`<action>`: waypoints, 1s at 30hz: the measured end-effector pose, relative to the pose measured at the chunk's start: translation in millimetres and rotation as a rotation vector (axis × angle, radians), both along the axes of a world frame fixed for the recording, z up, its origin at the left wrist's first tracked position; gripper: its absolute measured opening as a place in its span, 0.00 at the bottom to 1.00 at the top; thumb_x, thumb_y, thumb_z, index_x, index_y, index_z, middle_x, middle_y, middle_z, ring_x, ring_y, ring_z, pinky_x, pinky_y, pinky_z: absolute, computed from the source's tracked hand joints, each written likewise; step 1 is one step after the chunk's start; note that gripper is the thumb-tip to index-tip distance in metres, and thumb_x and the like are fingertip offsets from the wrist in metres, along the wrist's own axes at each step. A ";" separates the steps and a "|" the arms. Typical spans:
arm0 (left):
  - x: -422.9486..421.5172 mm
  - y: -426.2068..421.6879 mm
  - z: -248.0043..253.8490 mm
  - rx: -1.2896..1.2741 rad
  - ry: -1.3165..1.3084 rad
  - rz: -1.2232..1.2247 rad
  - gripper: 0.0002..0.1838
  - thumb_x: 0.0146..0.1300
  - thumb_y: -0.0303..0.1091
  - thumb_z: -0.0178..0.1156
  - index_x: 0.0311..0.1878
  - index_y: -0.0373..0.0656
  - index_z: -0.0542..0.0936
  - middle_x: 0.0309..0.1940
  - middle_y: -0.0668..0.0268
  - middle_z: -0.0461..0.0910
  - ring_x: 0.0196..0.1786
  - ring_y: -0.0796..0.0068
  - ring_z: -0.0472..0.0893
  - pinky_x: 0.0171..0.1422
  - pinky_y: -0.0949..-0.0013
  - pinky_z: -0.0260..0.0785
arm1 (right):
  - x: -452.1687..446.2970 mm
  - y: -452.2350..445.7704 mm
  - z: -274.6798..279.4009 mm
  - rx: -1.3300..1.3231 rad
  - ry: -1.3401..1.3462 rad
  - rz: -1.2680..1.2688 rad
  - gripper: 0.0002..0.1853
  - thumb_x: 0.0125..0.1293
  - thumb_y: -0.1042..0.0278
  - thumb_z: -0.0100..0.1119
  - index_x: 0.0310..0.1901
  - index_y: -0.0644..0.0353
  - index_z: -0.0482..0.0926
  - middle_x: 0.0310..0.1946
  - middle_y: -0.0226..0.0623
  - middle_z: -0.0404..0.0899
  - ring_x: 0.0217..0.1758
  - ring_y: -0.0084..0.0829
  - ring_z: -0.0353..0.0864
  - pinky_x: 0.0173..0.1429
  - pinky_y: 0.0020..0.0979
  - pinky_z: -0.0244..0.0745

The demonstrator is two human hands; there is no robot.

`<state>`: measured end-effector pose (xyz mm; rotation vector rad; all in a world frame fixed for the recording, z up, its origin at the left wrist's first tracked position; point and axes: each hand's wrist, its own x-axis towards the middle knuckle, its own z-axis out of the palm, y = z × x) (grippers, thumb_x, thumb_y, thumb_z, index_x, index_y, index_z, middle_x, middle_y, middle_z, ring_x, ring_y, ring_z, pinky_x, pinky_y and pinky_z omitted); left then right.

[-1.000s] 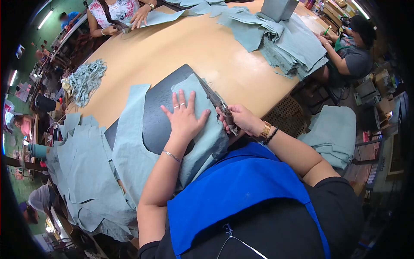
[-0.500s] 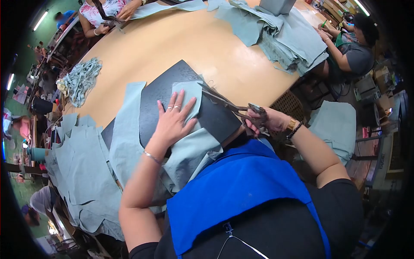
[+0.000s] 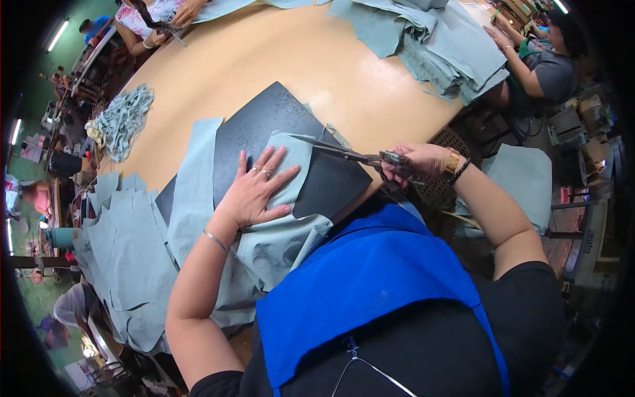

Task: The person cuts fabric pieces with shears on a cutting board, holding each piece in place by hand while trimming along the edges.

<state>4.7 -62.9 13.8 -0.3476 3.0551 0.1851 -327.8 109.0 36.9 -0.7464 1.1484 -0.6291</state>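
Tan desk (image 3: 198,86) fills the centre of my remote view, in a crowded workroom. Nearest, low in the frame, is a blue apron (image 3: 370,264). Just beyond it my left hand (image 3: 254,195) lies flat, fingers spread, on a grey-green cloth (image 3: 284,198); my right hand (image 3: 420,162), right of centre, is curled round the handles of dark scissors (image 3: 354,156). Their long axis runs from that hand leftward and slightly up the frame, so the tip overlaps the cloth's upper edge, just above my left fingertips; I cannot tell whether it touches or how far the blades part. My left hand is the nearer one, being on the cloth. It looks matte, smooth at the top, rumpled towards the apron. Under it sits a black board (image 3: 251,129). Farther off, tangled strips (image 3: 126,122) lie upper left, stacked fabric (image 3: 456,49) upper right.
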 end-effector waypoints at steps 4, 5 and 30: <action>-0.2 0.1 -0.5 -0.005 -0.001 0.000 0.41 0.57 0.71 0.45 0.72 0.64 0.62 0.76 0.59 0.49 0.77 0.53 0.49 0.73 0.29 0.32 | -6.6 -5.8 2.5 0.014 0.031 0.047 0.11 0.65 0.59 0.60 0.34 0.58 0.78 0.25 0.27 0.79 0.23 0.17 0.77 0.28 0.20 0.76; -0.2 -0.1 -0.1 -0.005 -0.002 -0.001 0.41 0.57 0.71 0.45 0.72 0.64 0.62 0.76 0.59 0.49 0.77 0.53 0.49 0.73 0.29 0.32 | -8.7 -7.7 4.1 0.018 0.063 0.066 0.11 0.64 0.59 0.60 0.33 0.59 0.77 0.26 0.29 0.79 0.23 0.18 0.78 0.30 0.21 0.77; -1.0 -0.8 -0.4 0.000 0.007 0.002 0.42 0.56 0.72 0.47 0.71 0.63 0.63 0.76 0.58 0.51 0.77 0.52 0.51 0.73 0.30 0.32 | -23.3 -16.4 1.4 -0.095 0.090 0.210 0.16 0.61 0.55 0.65 0.32 0.60 0.78 0.26 0.25 0.77 0.24 0.14 0.75 0.30 0.18 0.72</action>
